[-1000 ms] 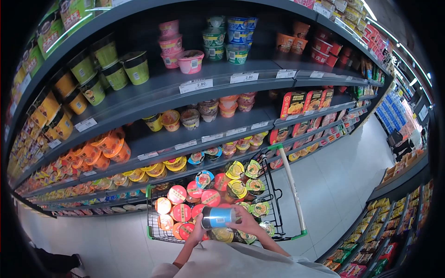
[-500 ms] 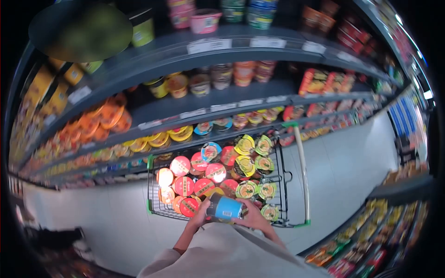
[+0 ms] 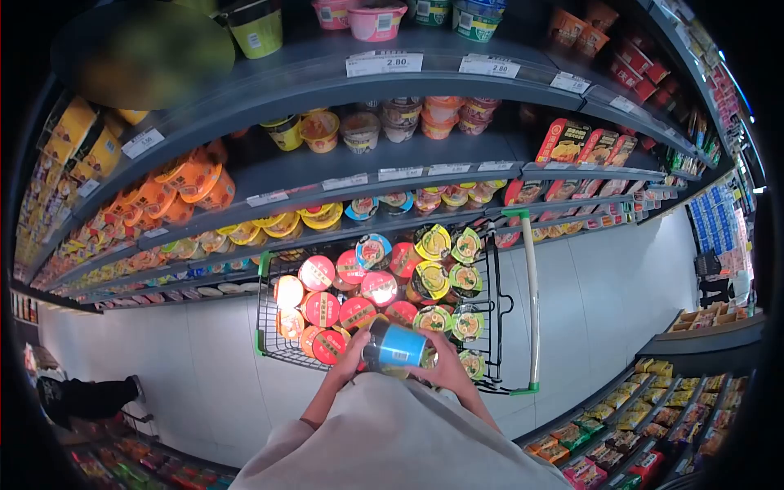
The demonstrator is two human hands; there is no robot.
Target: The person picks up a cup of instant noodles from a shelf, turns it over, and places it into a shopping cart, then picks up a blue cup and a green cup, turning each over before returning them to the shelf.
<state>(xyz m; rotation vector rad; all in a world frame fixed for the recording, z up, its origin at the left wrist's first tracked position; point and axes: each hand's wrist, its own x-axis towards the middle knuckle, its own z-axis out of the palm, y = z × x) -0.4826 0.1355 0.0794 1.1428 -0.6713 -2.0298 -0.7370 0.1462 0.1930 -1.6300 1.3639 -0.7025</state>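
Note:
A dark instant noodle cup with a blue panel and a barcode (image 3: 400, 346) lies on its side between both hands, close to my body. My left hand (image 3: 349, 359) wraps its left end, and my right hand (image 3: 445, 364) closes round its right end. Beneath and beyond it stands a wire shopping cart (image 3: 263, 304) holding several noodle cups. Red-lidded cups (image 3: 322, 308) fill its left and middle. Green-lidded cups (image 3: 468, 325) and yellow-lidded cups (image 3: 433, 279) sit at the right. One blue-lidded cup (image 3: 373, 251) rests near the shelf side.
Ahead runs a dark store shelf (image 3: 314, 189) with cups, bowls and price tags. Orange bowls (image 3: 192, 186) are stacked at the left. The cart's handle (image 3: 531, 302) stands at right. A low rack of packets (image 3: 629, 416) is at lower right; a person in dark clothes (image 3: 90, 398) at lower left.
The view has shifted slightly and grown sharper. Both hands still grip the noodle cup, which has turned a little. More of the person at lower left shows.

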